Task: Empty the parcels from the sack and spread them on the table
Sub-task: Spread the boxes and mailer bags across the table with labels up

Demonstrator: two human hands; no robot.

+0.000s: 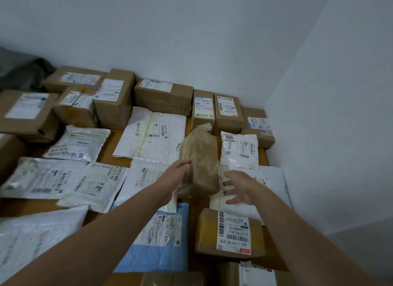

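Head view shows the left hand (177,174) holding a brown parcel (201,158) tipped up over the bench (110,150), right hand (239,185) spread open beside it. Best lay it flat in a bare gap, not on others.

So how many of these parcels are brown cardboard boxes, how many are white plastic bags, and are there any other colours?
Brown cardboard boxes: 9
Brown tape-wrapped parcel, centre: 1
White plastic mailer bags: 8
Blue plastic mailer bag: 1
Total: 19, leaving out brown slivers cut off at the left and bottom edges.
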